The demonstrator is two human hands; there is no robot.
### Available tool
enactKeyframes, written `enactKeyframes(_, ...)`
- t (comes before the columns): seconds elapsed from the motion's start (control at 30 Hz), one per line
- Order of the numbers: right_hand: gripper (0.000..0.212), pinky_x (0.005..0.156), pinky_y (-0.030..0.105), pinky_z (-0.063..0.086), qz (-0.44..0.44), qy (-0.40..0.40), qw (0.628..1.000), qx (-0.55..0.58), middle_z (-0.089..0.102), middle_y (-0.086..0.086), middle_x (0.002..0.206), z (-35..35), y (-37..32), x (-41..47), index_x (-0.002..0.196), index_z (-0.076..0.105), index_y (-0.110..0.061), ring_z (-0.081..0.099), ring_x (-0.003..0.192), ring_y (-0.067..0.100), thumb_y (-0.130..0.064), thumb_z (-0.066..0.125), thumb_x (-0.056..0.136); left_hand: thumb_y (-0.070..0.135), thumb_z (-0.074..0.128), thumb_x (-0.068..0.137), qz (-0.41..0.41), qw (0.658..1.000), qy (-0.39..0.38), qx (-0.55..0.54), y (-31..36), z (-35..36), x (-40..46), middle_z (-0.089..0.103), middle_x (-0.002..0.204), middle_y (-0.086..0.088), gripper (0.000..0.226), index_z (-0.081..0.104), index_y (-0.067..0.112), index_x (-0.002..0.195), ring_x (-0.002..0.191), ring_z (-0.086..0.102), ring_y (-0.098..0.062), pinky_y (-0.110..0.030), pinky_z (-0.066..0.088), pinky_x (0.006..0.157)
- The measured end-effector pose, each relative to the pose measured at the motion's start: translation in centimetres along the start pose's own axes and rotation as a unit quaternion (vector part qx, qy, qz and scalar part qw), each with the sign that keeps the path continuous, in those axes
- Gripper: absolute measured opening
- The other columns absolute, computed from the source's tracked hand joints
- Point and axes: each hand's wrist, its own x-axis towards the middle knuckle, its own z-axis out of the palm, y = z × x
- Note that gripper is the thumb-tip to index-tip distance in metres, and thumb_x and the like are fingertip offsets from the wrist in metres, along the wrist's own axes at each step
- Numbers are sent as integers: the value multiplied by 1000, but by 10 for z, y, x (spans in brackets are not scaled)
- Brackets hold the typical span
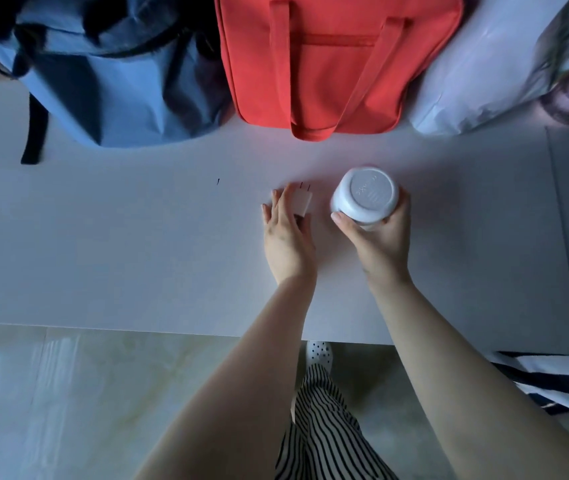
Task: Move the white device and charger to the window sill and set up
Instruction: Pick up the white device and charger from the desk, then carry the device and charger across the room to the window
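A round white device with a flat embossed top stands on the white table; my right hand is wrapped around its near side, thumb on the left, fingers on the right. To its left a small white charger plug with two metal prongs pointing away from me lies on the table. My left hand rests on it, fingers along its left side and thumb under its near end. Whether the charger is lifted I cannot tell.
A blue backpack, a red tote bag and a white plastic bag line the far side of the table. The table's near edge runs across at mid-frame, with tiled floor, my striped trousers and a white shoe below.
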Motion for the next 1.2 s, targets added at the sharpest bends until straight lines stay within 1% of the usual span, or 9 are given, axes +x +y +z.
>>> enactKeyframes(0.1, 69, 95, 29, 49, 5, 9, 1000, 12, 61, 5, 115, -1, -7, 0, 114, 49, -15, 61, 104, 13, -27, 85, 56, 5, 50, 87, 5, 998, 4, -63, -1, -10, 1, 65, 115, -10, 52, 48, 28, 134, 98, 63, -36, -40, 56, 70)
enactKeyframes(0.17, 65, 91, 26, 49, 11, 15, 1000, 15, 61, -2, 110, 1, -13, -1, 112, 50, -16, 61, 99, 9, -23, 84, 58, 1, 53, 86, -33, 993, 23, -115, 4, -20, 3, 67, 107, 0, 51, 53, 23, 132, 73, 61, -19, -16, 52, 66)
enactKeyframes(0.2, 62, 91, 28, 50, 19, 17, 999, 24, 62, -3, 110, 2, -16, 0, 112, 51, -16, 62, 99, 9, -22, 84, 60, 0, 55, 86, -62, 988, 43, -138, 7, -26, 4, 65, 108, 7, 50, 54, 19, 131, 77, 59, -10, -5, 46, 70)
enactKeyframes(0.27, 59, 95, 36, 52, 33, 17, 998, 50, 64, 4, 115, 6, -22, 1, 110, 52, -19, 64, 105, 19, -22, 85, 61, 2, 59, 85, -128, 962, 78, -229, 11, -35, 9, 62, 110, 10, 46, 57, 14, 129, 93, 59, -6, -7, 42, 83)
enactKeyframes(0.43, 61, 91, 26, 51, 45, -3, 994, 95, 64, 7, 125, 25, -45, 2, 117, 53, -19, 64, 109, 15, -18, 83, 64, 6, 55, 92, -299, 755, 42, -581, 16, -66, 24, 61, 86, -1, 30, 60, 4, 122, 75, 57, -9, -15, 50, 70)
enactKeyframes(0.53, 61, 85, 20, 49, 45, -34, 993, 102, 65, 8, 124, 38, -60, 0, 121, 53, -13, 65, 103, 10, -18, 82, 66, 14, 50, 96, -301, 681, 14, -668, 12, -90, 31, 69, 87, -2, 17, 64, 6, 104, 84, 63, -10, -17, 56, 71)
enactKeyframes(0.77, 56, 82, 13, 46, 23, -154, 982, 103, 65, 5, 122, 83, -101, -15, 125, 55, -10, 63, 99, 3, -17, 78, 75, 20, 53, 95, -239, 629, 68, -736, 8, -168, 31, 74, 84, -2, 18, 66, 8, 98, 81, 69, -10, -18, 57, 71)
enactKeyframes(1.0, 55, 76, 5, 44, 20, -342, 935, 96, 64, -4, 122, 141, -137, -57, 125, 55, -21, 61, 99, -4, -25, 76, 74, 22, 48, 97, -185, 606, 211, -745, -21, -247, -10, 65, 102, 0, 41, 49, 7, 135, 92, 64, -12, -19, 58, 67)
enactKeyframes(1.2, 55, 70, 4, 44, 23, -459, 886, 59, 63, -10, 111, 180, -149, -117, 118, 55, -24, 60, 93, -7, -34, 75, 68, 23, 48, 97, -174, 588, 323, -721, -65, -295, -68, 67, 99, 4, 39, 50, 11, 135, 80, 70, -9, -20, 58, 64)
